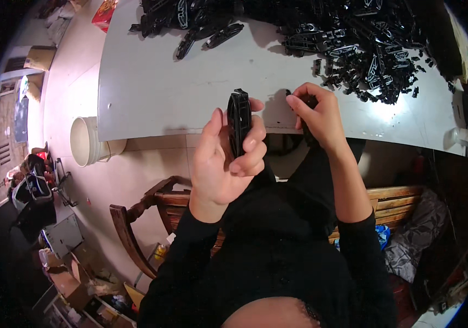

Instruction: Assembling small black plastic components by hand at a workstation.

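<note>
My left hand (212, 169) is closed around a long black plastic part (239, 123), held upright just over the table's near edge. Its thumb is on one side and the fingers wrap the other. To the right, my right hand (321, 117) is curled, thumb and forefinger together at the table edge. A small black tip (288, 92) shows at those fingertips, and something dark sits within the curled fingers; its kind cannot be made out. Beyond this hand lies a heap of small black plastic pieces (348, 76). Longer black parts (223, 36) lie farther off on the left.
The pale table (157, 82) spans the front, with a big pile of black parts (376, 27) at its far right. A clear container (466, 139) stands at its right corner. Left of the table are a white bucket (84, 142) and, lower, a wooden chair arm (127, 229).
</note>
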